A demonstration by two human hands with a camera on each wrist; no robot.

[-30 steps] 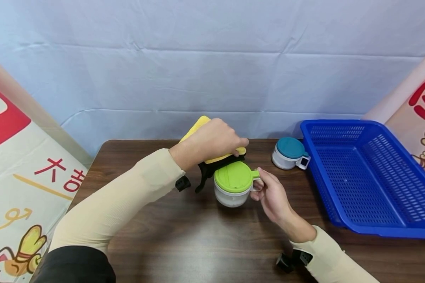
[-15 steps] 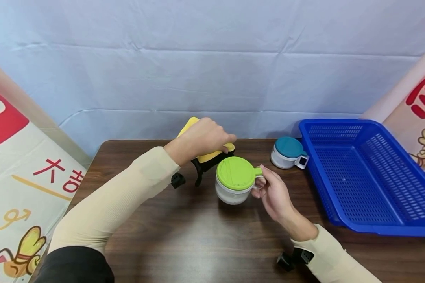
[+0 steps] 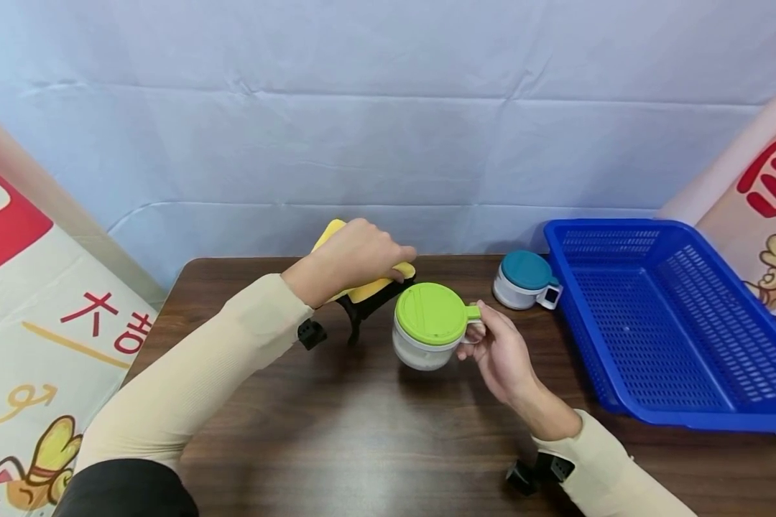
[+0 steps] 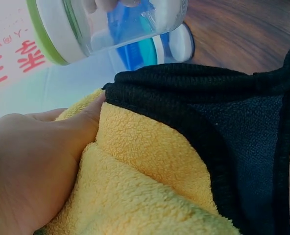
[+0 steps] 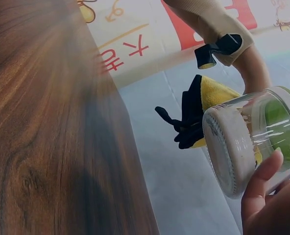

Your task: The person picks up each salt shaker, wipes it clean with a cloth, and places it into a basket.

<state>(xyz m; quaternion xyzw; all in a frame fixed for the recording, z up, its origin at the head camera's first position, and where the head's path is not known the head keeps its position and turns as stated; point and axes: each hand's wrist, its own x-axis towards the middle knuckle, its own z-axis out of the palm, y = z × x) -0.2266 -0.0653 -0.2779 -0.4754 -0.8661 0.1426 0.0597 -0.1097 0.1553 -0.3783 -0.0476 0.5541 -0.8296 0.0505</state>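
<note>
My right hand [image 3: 499, 350] grips the handle of a clear jar with a green lid [image 3: 430, 314] and holds it tilted above the brown table [image 3: 362, 424]. The jar's glass body [image 5: 243, 142] fills the right of the right wrist view, fingers [image 5: 262, 181] curled under it. My left hand [image 3: 352, 255] clutches a yellow cloth with a black backing [image 3: 365, 291] just left of and behind the jar. In the left wrist view the yellow pile [image 4: 145, 166] and black edge [image 4: 233, 122] lie under my thumb [image 4: 47, 147], the jar [image 4: 110, 24] above.
A second small jar with a teal lid [image 3: 526, 280] stands on the table beside a blue plastic basket [image 3: 672, 323] at the right. Printed banners lean at both sides, and a pale blue sheet hangs behind the table.
My left hand has drawn the cloth back to the left, away from the green lid. The jar has shifted slightly up in my right hand.
</note>
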